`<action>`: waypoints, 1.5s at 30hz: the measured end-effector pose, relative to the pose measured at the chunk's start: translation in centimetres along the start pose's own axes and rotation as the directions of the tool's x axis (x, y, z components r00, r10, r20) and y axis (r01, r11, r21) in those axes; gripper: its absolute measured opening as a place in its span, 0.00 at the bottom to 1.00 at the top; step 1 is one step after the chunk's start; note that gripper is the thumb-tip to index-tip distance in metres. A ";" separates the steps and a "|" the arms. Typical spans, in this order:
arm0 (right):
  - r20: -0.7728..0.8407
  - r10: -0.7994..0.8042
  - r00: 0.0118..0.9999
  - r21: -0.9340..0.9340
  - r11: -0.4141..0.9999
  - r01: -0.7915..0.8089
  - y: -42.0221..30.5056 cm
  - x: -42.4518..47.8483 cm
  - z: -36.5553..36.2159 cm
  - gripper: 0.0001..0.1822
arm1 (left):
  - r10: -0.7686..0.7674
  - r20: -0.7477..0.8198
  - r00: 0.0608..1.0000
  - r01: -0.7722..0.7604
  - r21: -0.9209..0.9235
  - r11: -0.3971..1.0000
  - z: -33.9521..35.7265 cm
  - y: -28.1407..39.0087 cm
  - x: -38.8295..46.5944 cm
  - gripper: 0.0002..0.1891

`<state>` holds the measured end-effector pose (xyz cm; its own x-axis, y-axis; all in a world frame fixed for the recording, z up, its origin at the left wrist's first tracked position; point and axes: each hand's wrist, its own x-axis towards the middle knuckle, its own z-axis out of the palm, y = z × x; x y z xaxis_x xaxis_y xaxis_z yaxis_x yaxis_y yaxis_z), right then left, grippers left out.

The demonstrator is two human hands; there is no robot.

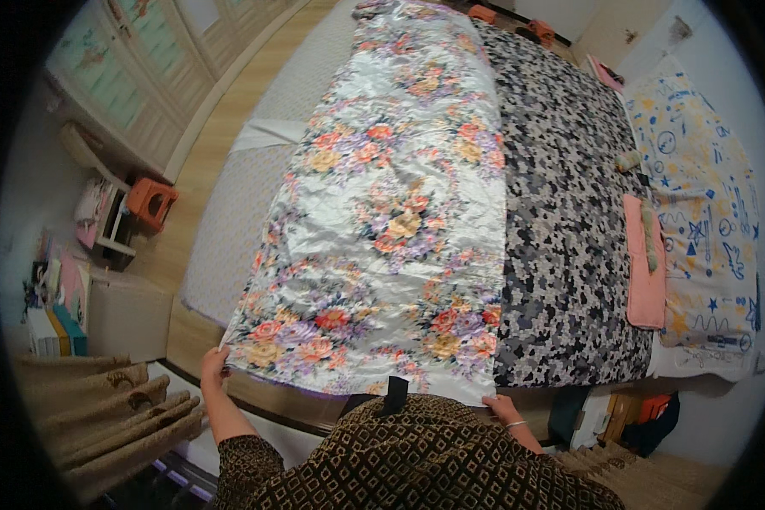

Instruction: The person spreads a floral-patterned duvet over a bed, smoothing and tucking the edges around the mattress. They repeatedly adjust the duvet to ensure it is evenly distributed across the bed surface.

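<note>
A long white quilt with a shiny floral print [421, 178] stretches away from me across the bed. My left hand [215, 368] grips its near left corner, with the arm reaching out to the side. The near right corner is pinched in my right hand [500, 408], which wears a thin band at the wrist. Between the two hands the quilt's near edge hangs close to my waist. To the quilt's right lies a black, grey and white patterned bed sheet [567, 191]. A pale dotted mattress pad [236, 217] shows on the left.
A pink pillow [644, 274] rests at the right side, before a patterned cloth [707, 223] against the wall. An orange stool [152, 203] stands on the wooden floor [194, 159] near the wardrobe [146, 76]. Brown curtains [115, 421] hang close by my left arm.
</note>
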<state>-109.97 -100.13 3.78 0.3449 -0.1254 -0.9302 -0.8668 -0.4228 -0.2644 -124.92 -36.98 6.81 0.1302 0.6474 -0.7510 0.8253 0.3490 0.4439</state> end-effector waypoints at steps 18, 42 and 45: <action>0.188 0.060 0.980 -0.470 0.882 0.036 -0.1 1.2 1.0 0.15 | 0.061 -0.164 0.985 -0.051 0.065 0.997 1.9 -5.9 1.6 0.12; 0.181 0.061 0.982 -0.980 0.099 0.175 -0.1 5.0 24.0 0.15 | -0.064 0.532 0.845 -0.324 0.602 0.730 1.0 -4.7 11.6 0.28; 0.186 -0.167 0.968 -0.899 0.369 0.237 -5.9 1.2 30.8 0.14 | -0.047 0.592 0.804 -0.390 0.585 0.711 0.4 -7.8 14.7 0.31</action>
<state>-115.55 -70.18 -3.64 0.4117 0.1166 -0.9038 0.0858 -0.9923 -0.0890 -129.23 -30.52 -7.90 0.3913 0.1028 -0.9145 0.8578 -0.4006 0.3221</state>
